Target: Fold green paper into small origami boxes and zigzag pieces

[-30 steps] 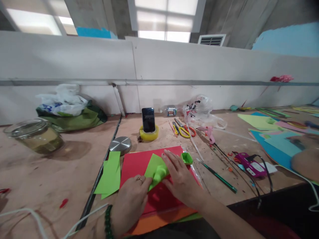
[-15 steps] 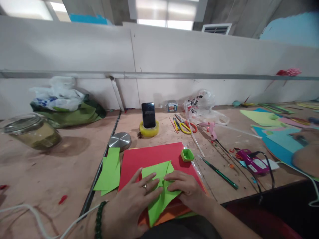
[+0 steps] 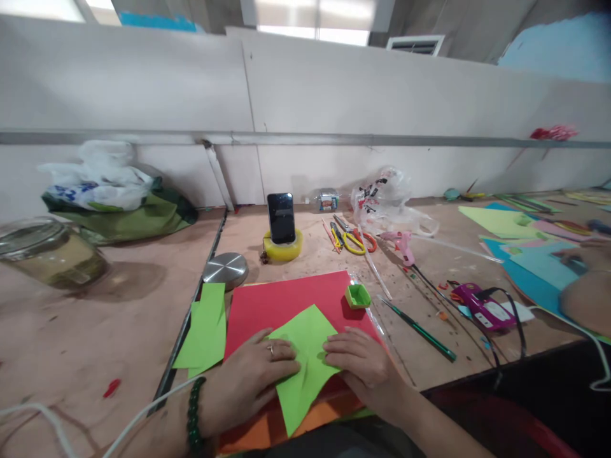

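A light green sheet of paper (image 3: 308,356) with fold creases lies spread between my two hands, one corner pointing away from me. My left hand (image 3: 258,372), with a ring and a dark green bead bracelet, has its fingers together over the paper's left corner. On the opposite side my right hand (image 3: 360,362) grips the right corner, its fingertips on top and the thumb hidden. Beneath is a stack of coloured sheets, red paper (image 3: 277,296) uppermost and orange paper (image 3: 252,432) showing near me. A small folded green paper box (image 3: 358,296) sits at the red sheet's right corner.
Green paper pieces (image 3: 205,331) and a round metal lid (image 3: 226,268) lie left. A phone (image 3: 281,217) leans on a yellow tape roll (image 3: 282,247). Scissors (image 3: 353,240), a pink glue gun (image 3: 403,245), a green pen-like tool (image 3: 420,327) and a purple device (image 3: 484,308) are right. Another person's hand (image 3: 589,254) is far right.
The green paper's folded flaps have been opened out into a wider sheet. My hands have moved apart toward its left and right corners. The view has shifted slightly.
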The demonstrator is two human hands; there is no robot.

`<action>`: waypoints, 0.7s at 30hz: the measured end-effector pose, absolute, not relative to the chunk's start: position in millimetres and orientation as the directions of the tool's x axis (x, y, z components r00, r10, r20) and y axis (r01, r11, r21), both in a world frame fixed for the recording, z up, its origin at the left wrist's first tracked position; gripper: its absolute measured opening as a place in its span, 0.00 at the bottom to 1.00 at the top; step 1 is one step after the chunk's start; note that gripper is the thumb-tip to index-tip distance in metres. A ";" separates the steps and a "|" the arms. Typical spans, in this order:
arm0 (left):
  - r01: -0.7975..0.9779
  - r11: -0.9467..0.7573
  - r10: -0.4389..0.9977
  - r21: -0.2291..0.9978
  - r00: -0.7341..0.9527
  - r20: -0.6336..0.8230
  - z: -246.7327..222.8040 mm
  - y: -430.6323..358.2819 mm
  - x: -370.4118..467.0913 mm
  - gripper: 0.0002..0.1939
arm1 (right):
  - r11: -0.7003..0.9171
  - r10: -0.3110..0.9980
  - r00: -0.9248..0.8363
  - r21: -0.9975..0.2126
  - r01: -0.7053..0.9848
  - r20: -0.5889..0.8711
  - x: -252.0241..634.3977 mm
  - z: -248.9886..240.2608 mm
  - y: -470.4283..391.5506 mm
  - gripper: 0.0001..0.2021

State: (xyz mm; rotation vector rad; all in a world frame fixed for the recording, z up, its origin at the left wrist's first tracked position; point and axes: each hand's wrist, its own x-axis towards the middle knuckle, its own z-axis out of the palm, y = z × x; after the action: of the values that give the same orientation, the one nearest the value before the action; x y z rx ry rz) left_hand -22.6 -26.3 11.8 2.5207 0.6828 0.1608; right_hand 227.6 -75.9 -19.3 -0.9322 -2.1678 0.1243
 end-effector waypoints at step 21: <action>0.764 -0.396 0.860 0.510 0.504 -0.086 6.1 1.2 19.0 0.10 | 0.145 0.982 -0.183 -0.466 0.873 -0.037 219.5 -0.1 -71.1 0.03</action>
State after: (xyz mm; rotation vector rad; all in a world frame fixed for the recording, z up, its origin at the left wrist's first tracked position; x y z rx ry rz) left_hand 19.0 1.2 6.1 2.2591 1.3305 0.2602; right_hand 219.5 -71.1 -0.1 -1.8021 -2.1488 0.5667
